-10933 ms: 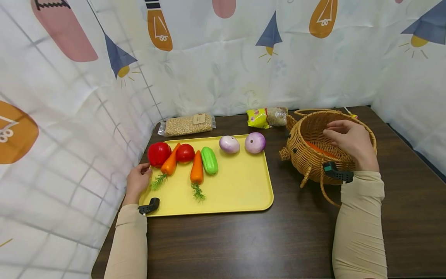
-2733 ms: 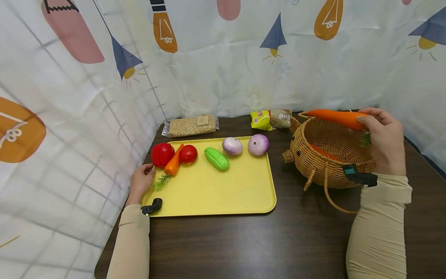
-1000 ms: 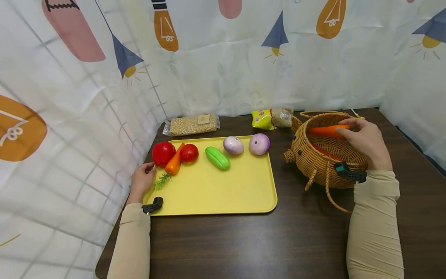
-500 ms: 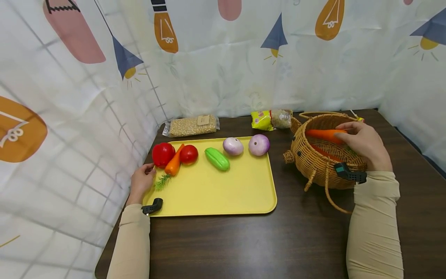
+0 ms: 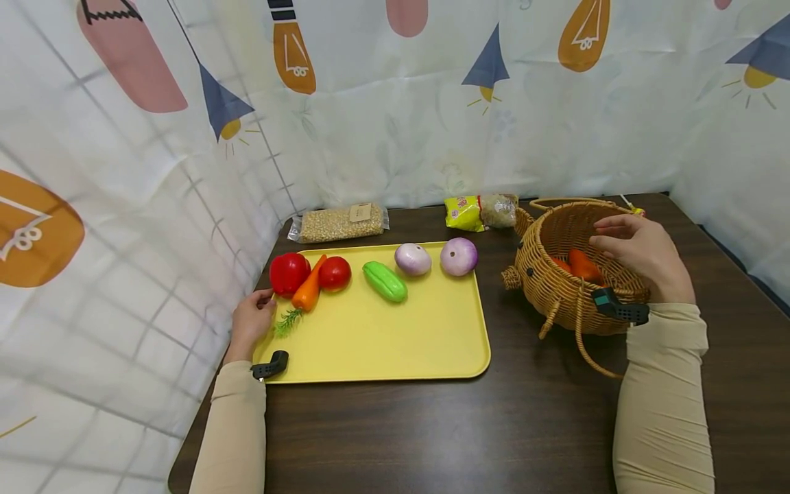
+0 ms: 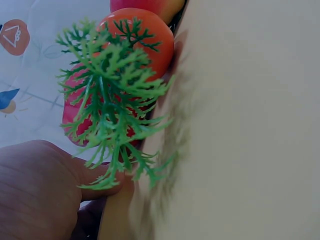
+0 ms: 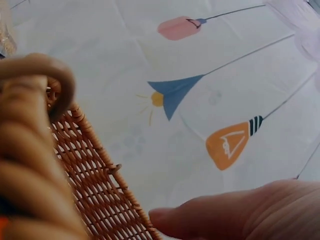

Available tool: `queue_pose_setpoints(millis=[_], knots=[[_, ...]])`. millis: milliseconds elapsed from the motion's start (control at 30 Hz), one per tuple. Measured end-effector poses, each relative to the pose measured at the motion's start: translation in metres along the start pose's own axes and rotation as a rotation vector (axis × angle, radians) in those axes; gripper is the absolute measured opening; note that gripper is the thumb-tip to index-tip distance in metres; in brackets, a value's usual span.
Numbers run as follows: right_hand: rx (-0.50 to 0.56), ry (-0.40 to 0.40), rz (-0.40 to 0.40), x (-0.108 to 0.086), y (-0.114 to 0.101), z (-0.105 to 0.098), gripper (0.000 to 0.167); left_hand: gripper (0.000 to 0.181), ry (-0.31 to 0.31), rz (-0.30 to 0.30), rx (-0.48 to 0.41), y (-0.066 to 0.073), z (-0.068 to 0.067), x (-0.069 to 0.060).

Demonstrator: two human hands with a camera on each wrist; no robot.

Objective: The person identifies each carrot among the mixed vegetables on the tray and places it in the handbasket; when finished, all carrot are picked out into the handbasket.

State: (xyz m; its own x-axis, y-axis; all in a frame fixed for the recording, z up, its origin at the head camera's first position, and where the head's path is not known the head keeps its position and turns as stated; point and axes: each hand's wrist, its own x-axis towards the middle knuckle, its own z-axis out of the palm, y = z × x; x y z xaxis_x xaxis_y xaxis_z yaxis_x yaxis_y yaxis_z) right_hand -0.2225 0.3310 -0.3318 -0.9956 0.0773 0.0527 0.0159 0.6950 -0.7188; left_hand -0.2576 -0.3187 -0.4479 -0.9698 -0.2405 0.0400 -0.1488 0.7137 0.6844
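My left hand (image 5: 252, 322) pinches the left rim of the yellow tray (image 5: 395, 343), thumb on top. Beside it on the tray lie a red bell pepper (image 5: 288, 273), a carrot (image 5: 306, 293) with green leaves (image 6: 112, 100), and a tomato (image 5: 334, 274). A green cucumber (image 5: 385, 281) and two purple-white onions, one at the tray's corner (image 5: 459, 256), lie farther right. My right hand (image 5: 644, 257) hovers over the mouth of a pig-shaped wicker basket (image 5: 555, 295), fingers loosely bent and holding nothing. Inside the basket rests an orange carrot (image 5: 585, 267), with more orange beside it, partly hidden by the rim.
Behind the tray lie a clear bag of grains (image 5: 339, 222) and a yellow-ended packet (image 5: 481, 211). A rope handle (image 5: 592, 353) hangs down the basket's front. Patterned white curtain (image 5: 395, 123) encloses the dark table (image 5: 432, 439) at back and sides.
Since 10.9 seconds ago a carrot has left the tray and the cucumber has turned. My right hand has just released that carrot, which dropped into the basket. The left hand keeps its hold.
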Motion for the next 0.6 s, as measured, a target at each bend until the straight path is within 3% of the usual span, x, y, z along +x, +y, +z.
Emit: queue_pose_setpoints(millis=[167, 333, 600], knots=[[0.002, 0.013, 0.005, -0.003, -0.008, 0.000, 0.061, 0.036, -0.002, 0.000, -0.004, 0.001, 0.000, 0.000], [0.002, 0.066, -0.042, -0.007, -0.026, 0.005, 0.056, 0.037, -0.003, -0.004, -0.004, 0.002, -0.001, -0.001], [0.067, 0.117, -0.126, -0.016, -0.073, 0.035, 0.049, 0.038, -0.003, -0.005, 0.006, 0.000, 0.000, 0.000]])
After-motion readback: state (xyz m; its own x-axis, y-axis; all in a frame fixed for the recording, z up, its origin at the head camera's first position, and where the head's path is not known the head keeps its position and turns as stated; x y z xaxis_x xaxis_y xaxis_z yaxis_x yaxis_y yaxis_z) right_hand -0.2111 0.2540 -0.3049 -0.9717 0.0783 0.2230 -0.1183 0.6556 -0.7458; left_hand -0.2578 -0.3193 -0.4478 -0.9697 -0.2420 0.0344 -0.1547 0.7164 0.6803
